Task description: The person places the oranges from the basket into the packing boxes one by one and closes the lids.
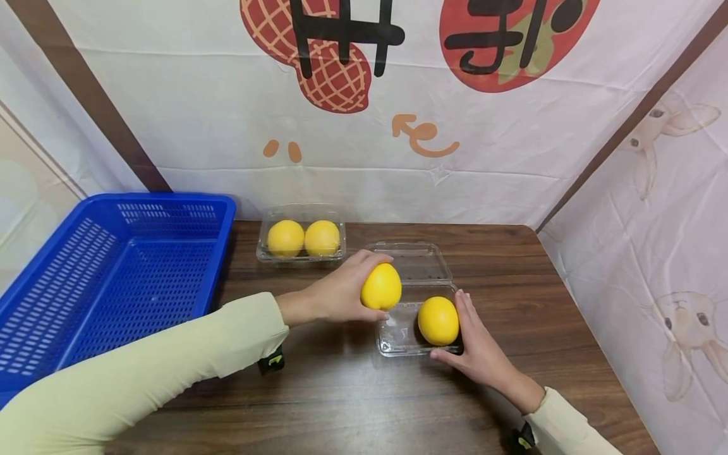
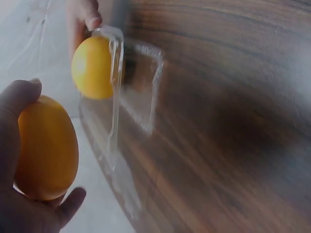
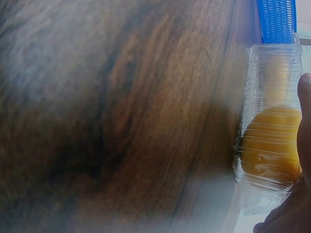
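My left hand (image 1: 341, 292) holds a round yellow fruit (image 1: 381, 287) between thumb and fingers, raised above the left half of an open clear plastic clamshell box (image 1: 398, 338). A second yellow fruit (image 1: 438, 321) sits in the box's right half. Around the box's right end, my right hand (image 1: 483, 355) grips with the thumb at the front and the fingers at the back. The hinged lid (image 1: 412, 262) lies folded back toward the wall. In the right wrist view, the seated fruit (image 3: 272, 145) shows through the ribbed box side.
Behind and to the left stands a closed clear box (image 1: 301, 254) with two yellow fruits. A blue perforated basket (image 1: 218, 253) occupies the table's left side. Printed cloth (image 1: 199, 139) hangs along the back and right edges of the wooden table (image 1: 352, 404).
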The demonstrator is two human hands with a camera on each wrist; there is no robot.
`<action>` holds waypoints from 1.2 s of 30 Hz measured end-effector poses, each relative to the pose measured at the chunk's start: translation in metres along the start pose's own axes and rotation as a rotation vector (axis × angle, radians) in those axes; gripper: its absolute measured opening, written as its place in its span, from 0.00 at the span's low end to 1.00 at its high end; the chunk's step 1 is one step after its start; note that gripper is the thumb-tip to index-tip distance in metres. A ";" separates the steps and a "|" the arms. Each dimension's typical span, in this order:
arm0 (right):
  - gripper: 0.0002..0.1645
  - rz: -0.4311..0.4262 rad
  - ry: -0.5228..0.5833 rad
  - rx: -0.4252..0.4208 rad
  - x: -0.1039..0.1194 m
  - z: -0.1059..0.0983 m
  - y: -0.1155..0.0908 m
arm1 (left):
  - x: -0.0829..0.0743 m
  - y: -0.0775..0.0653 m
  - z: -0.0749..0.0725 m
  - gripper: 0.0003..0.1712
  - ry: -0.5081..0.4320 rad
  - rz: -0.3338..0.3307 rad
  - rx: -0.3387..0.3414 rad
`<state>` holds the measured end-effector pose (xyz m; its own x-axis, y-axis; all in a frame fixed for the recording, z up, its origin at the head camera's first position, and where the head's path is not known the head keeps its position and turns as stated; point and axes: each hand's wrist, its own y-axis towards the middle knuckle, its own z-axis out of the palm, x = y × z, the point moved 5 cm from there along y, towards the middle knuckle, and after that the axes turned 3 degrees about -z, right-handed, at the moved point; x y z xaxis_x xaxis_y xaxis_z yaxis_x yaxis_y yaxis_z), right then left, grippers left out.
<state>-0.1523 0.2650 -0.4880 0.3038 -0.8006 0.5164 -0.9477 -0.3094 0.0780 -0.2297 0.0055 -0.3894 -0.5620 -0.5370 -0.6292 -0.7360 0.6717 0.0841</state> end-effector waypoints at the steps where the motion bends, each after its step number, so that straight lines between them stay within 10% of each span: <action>1: 0.75 0.002 0.000 0.001 0.000 0.000 0.000 | -0.001 0.001 0.003 0.54 0.008 -0.001 0.005; 36: 0.73 -0.010 -0.004 -0.002 -0.001 0.001 -0.001 | -0.004 0.015 0.078 0.55 0.209 0.020 0.077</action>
<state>-0.1513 0.2657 -0.4896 0.3135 -0.7997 0.5120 -0.9449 -0.3163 0.0845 -0.2086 0.0575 -0.4457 -0.6477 -0.6120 -0.4537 -0.6975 0.7159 0.0300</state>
